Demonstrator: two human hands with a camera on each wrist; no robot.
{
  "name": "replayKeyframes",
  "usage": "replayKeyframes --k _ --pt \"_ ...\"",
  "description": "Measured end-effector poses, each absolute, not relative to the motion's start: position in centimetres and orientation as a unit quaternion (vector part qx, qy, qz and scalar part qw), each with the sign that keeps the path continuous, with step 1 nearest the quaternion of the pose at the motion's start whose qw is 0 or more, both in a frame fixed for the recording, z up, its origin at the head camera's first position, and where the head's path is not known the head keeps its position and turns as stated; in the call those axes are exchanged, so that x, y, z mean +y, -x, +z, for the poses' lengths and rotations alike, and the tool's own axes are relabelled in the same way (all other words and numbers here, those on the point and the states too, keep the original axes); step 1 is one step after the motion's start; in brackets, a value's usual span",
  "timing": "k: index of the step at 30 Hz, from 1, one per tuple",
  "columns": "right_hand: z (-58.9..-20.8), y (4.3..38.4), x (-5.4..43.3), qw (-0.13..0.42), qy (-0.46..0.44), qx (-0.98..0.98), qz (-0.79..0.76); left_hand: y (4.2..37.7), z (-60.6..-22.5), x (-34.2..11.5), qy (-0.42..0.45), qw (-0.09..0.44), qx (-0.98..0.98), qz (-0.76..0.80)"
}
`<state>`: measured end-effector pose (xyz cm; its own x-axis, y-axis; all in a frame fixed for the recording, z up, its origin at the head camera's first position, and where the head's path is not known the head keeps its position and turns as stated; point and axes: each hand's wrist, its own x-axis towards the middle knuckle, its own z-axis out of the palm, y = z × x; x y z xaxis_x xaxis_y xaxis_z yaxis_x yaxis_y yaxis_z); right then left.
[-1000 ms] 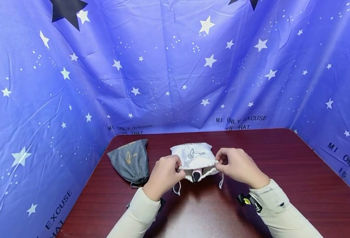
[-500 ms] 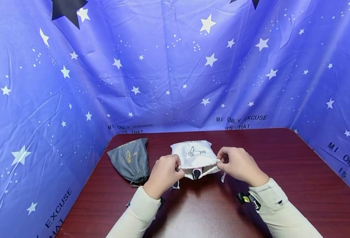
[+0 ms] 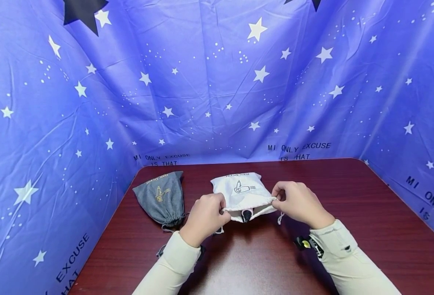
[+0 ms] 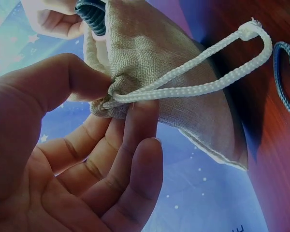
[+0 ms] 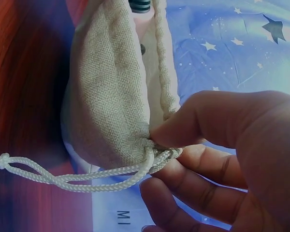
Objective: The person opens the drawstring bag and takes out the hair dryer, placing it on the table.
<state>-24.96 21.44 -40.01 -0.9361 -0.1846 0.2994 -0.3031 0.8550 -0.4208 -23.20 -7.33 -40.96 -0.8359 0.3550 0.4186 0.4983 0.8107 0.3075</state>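
A white drawstring bag (image 3: 237, 196) printed with a hair dryer picture is held by its mouth, which gapes toward me. My left hand (image 3: 206, 215) pinches the left corner of the mouth between thumb and fingers. At the opposite corner, my right hand (image 3: 298, 204) pinches the rim in the same manner. Inside the mouth shows the black ribbed end (image 3: 246, 215) of a pink thing, the rest of it hidden by the cloth. A looped white cord (image 4: 217, 72) hangs from the left corner, and another knotted cord (image 5: 63, 179) from the right corner.
A grey drawstring bag (image 3: 161, 198) with a gold hair dryer print lies left of the white bag, its neck drawn together. Both are on a dark red wooden table (image 3: 371, 229). A blue star-printed cloth (image 3: 209, 82) hangs behind and at both sides.
The mouth of the white bag has been pulled a little wider and flatter, with my right hand moving slightly right. The grey bag has stayed in place.
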Motion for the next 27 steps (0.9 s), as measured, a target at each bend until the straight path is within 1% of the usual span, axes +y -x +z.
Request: replayKeyframes --k 19,27 --pt "-40.9 25.7 22.6 0.104 -0.103 -0.964 0.223 22.7 -42.6 -5.7 0.218 0.141 -0.946 -0.193" --pt "-41.5 26.1 22.8 0.094 -0.095 -0.969 0.209 22.4 -43.4 -4.8 0.23 0.145 -0.945 -0.183"
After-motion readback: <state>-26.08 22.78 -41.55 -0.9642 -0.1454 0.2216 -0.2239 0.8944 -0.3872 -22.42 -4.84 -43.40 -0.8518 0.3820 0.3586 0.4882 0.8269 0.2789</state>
